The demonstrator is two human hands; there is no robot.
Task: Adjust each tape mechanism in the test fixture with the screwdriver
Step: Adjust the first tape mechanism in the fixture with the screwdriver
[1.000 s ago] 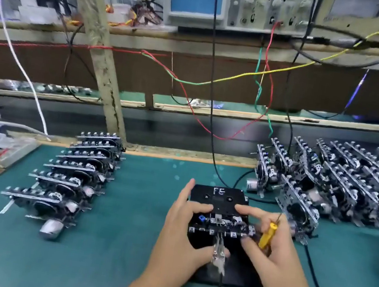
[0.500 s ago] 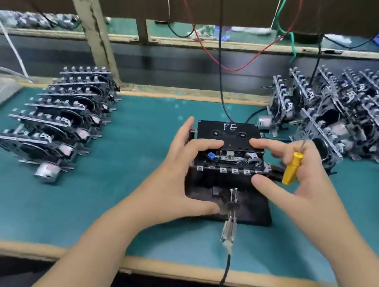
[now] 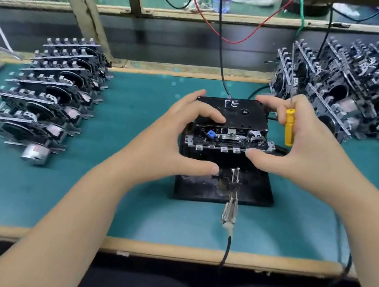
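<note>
A black test fixture stands in the middle of the green mat. A tape mechanism sits in it under a black cassette marked "FE". My left hand grips the mechanism's left side, fingers on the cassette and thumb at the fixture's front. My right hand holds the yellow-handled screwdriver upright in its curled fingers, shaft pointing up. Its forefinger touches the cassette's far right corner and its thumb touches the mechanism's front right edge.
A row of tape mechanisms lies at the left; a larger pile of mechanisms fills the right. A clip on a black cable lies at the fixture's front. Wires hang behind, and a wooden post rises at the back left.
The view has tilted down and drawn closer. My right hand moved its forefinger back to the cassette's far corner, with the screwdriver still upright. My left hand stays on the mechanism.
</note>
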